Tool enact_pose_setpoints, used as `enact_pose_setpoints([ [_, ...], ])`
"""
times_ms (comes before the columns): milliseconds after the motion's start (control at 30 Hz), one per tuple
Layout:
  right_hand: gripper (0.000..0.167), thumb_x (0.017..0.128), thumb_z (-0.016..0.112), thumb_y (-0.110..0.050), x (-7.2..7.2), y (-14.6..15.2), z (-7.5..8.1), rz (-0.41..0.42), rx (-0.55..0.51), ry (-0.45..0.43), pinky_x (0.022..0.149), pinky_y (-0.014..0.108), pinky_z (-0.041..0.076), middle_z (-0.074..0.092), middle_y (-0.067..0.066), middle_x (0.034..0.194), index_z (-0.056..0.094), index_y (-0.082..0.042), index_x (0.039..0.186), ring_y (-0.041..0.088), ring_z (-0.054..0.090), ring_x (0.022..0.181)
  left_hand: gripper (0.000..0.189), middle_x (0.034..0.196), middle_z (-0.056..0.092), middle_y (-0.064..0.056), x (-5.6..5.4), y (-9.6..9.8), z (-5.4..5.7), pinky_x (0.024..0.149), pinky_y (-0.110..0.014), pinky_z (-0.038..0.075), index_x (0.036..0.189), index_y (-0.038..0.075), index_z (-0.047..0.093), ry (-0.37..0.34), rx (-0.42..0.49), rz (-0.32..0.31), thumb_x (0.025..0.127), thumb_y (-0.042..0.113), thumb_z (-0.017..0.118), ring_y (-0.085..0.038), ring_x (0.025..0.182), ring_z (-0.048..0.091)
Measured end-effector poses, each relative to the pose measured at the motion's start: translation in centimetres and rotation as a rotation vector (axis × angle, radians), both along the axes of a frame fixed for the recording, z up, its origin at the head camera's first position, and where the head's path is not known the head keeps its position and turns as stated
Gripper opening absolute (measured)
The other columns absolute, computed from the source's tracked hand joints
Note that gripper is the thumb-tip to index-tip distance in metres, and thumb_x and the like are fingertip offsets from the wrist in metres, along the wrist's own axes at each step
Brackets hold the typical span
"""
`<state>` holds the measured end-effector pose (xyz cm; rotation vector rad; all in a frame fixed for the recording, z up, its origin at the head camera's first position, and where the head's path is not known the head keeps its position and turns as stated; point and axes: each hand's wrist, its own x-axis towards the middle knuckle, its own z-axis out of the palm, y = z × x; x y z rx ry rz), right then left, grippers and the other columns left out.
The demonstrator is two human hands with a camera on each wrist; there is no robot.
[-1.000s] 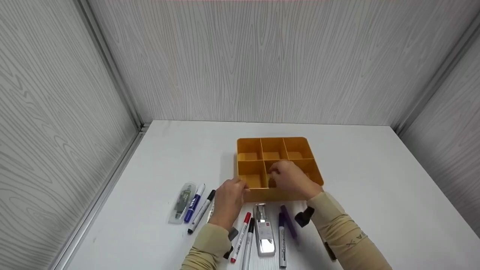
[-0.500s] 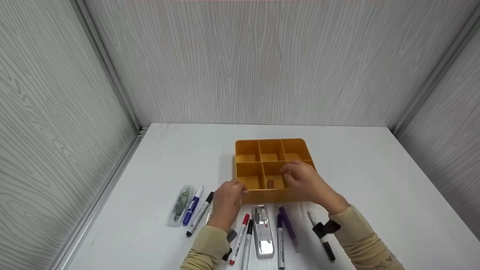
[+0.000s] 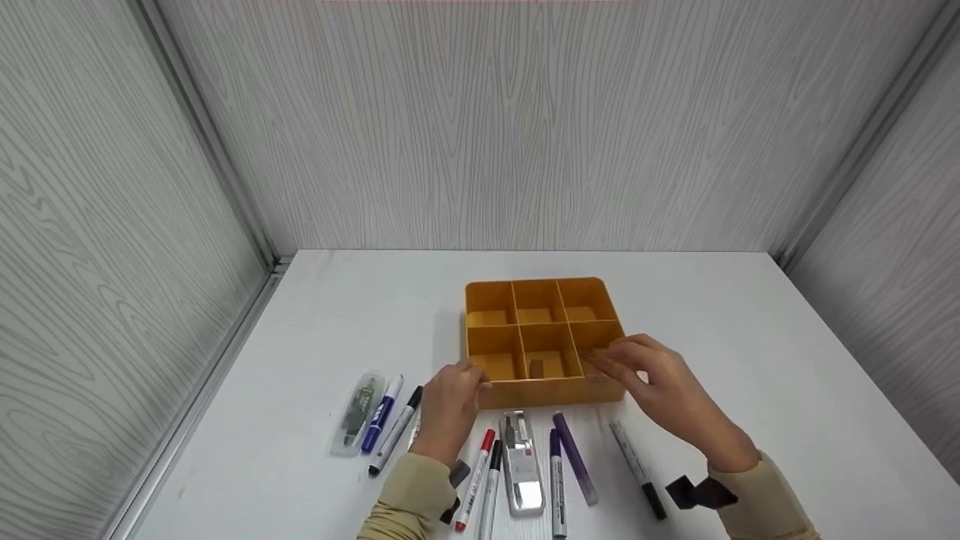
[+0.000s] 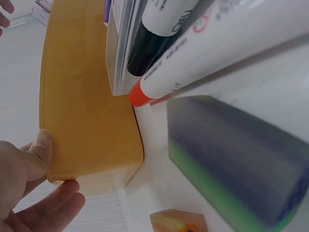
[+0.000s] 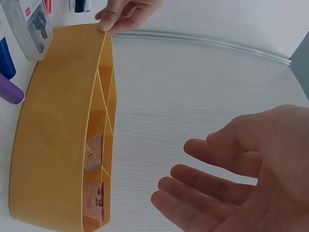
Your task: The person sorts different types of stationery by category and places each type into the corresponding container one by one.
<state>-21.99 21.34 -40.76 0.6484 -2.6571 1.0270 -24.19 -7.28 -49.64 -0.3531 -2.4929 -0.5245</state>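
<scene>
An orange box [image 3: 551, 391] with several compartments stands on the white table. My left hand [image 3: 450, 405] holds its front left corner, thumb on the front wall in the left wrist view. My right hand [image 3: 660, 382] is at the front right compartment in the head view, fingertips overlapping its rim. The right wrist view shows this hand [image 5: 227, 179] with fingers spread and nothing between them. A small brown piece [image 3: 536, 368] stands in the front middle compartment. Two pinkish printed pieces [image 5: 94, 200] show inside the box in the right wrist view.
In front of the box lie a clear case [image 3: 523, 469], a red-capped marker [image 3: 475, 480], a purple pen [image 3: 576, 457] and a black-capped marker [image 3: 637, 469]. Further left are a clear pack [image 3: 356, 412] with a green item and a blue marker [image 3: 382, 414]. Wood-grain panels surround the table.
My right hand has left the front middle compartment and moved right to the front right one, uncovering the brown piece. My left hand keeps its hold on the corner.
</scene>
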Motion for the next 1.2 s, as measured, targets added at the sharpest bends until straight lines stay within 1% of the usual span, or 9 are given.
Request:
enact_pose_setpoints([
  [133, 0.021, 0.094, 0.06, 0.003, 1.6, 1.4, -0.9, -0.033, -0.036, -0.043, 0.088, 0.041, 0.058, 0.067, 0.004, 0.114, 0.071, -0.009, 0.109, 0.02, 0.065, 0.106, 0.01, 0.076, 0.065, 0.0, 0.0, 0.0, -0.1, 0.062, -0.03, 0.056, 0.082, 0.012, 0.073, 0.014, -0.011, 0.0, 0.081, 0.02, 0.079, -0.018, 0.067, 0.062],
  [300, 0.022, 0.096, 0.059, 0.0, 3.2, 2.6, -2.1, -0.078, -0.038, -0.107, 0.084, 0.036, 0.058, 0.067, 0.002, 0.116, 0.07, -0.011, 0.112, 0.018, 0.065, 0.103, 0.011, 0.075, 0.065, 0.0, 0.0, -0.1, -0.3, 0.06, -0.03, 0.055, 0.081, 0.012, 0.072, 0.036, -0.008, -0.008, 0.081, 0.02, 0.079, -0.018, 0.066, 0.062],
  [500, 0.018, 0.098, 0.059, -0.006, 4.6, 4.0, -3.1, -0.133, -0.019, -0.209, 0.079, 0.027, 0.057, 0.067, 0.002, 0.116, 0.069, -0.013, 0.111, 0.017, 0.065, 0.1, 0.012, 0.075, 0.065, 0.0, 0.0, -0.1, -0.4, 0.06, -0.031, 0.054, 0.081, 0.012, 0.071, 0.042, 0.0, -0.021, 0.081, 0.021, 0.079, -0.018, 0.065, 0.061],
  [667, 0.018, 0.098, 0.059, -0.012, 5.5, 4.6, -4.5, -0.153, 0.025, -0.351, 0.077, 0.024, 0.055, 0.066, 0.004, 0.119, 0.067, -0.012, 0.115, 0.017, 0.065, 0.1, 0.01, 0.077, 0.065, 0.001, 0.0, 0.0, -0.2, 0.061, -0.03, 0.054, 0.082, 0.013, 0.072, 0.013, 0.005, -0.016, 0.082, 0.021, 0.078, -0.017, 0.066, 0.06],
  [767, 0.019, 0.096, 0.061, -0.011, 5.9, 4.6, -5.4, -0.166, 0.052, -0.429, 0.075, 0.026, 0.055, 0.065, 0.006, 0.118, 0.066, -0.009, 0.115, 0.018, 0.065, 0.099, 0.01, 0.077, 0.066, 0.001, 0.0, 0.0, -0.2, 0.061, -0.03, 0.053, 0.082, 0.013, 0.072, 0.009, 0.012, -0.019, 0.083, 0.02, 0.078, -0.017, 0.066, 0.06],
  [933, 0.022, 0.091, 0.068, -0.011, 6.3, 3.8, -6.8, -0.258, 0.119, -0.562, 0.074, 0.033, 0.057, 0.065, 0.005, 0.113, 0.067, -0.009, 0.113, 0.019, 0.063, 0.096, 0.01, 0.076, 0.066, 0.0, 0.0, 0.0, -0.2, 0.06, -0.031, 0.054, 0.081, 0.012, 0.072, 0.024, 0.02, -0.022, 0.082, 0.021, 0.078, -0.018, 0.066, 0.061],
  [1000, 0.024, 0.089, 0.071, -0.011, 6.3, 3.5, -7.3, -0.302, 0.155, -0.608, 0.072, 0.033, 0.057, 0.064, 0.002, 0.109, 0.068, -0.011, 0.112, 0.017, 0.062, 0.092, 0.011, 0.076, 0.066, 0.0, 0.0, 0.0, -0.2, 0.06, -0.031, 0.054, 0.081, 0.012, 0.072, 0.035, 0.021, -0.025, 0.082, 0.021, 0.078, -0.018, 0.066, 0.062],
  [1067, 0.026, 0.087, 0.072, -0.009, 6.3, 3.3, -7.8, -0.321, 0.186, -0.631, 0.068, 0.031, 0.056, 0.063, 0.001, 0.103, 0.067, -0.012, 0.112, 0.016, 0.061, 0.086, 0.011, 0.076, 0.067, 0.0, 0.0, -0.1, -0.3, 0.06, -0.031, 0.054, 0.081, 0.012, 0.072, 0.048, 0.023, -0.027, 0.081, 0.021, 0.078, -0.019, 0.066, 0.062],
  [1200, 0.035, 0.081, 0.075, -0.005, 6.7, 2.8, -8.6, -0.321, 0.24, -0.626, 0.062, 0.029, 0.052, 0.06, 0.0, 0.094, 0.065, -0.012, 0.114, 0.014, 0.056, 0.076, 0.011, 0.077, 0.068, 0.0, 0.0, -0.1, -0.3, 0.059, -0.033, 0.054, 0.08, 0.012, 0.073, 0.069, 0.015, -0.021, 0.079, 0.021, 0.079, -0.02, 0.066, 0.064],
])
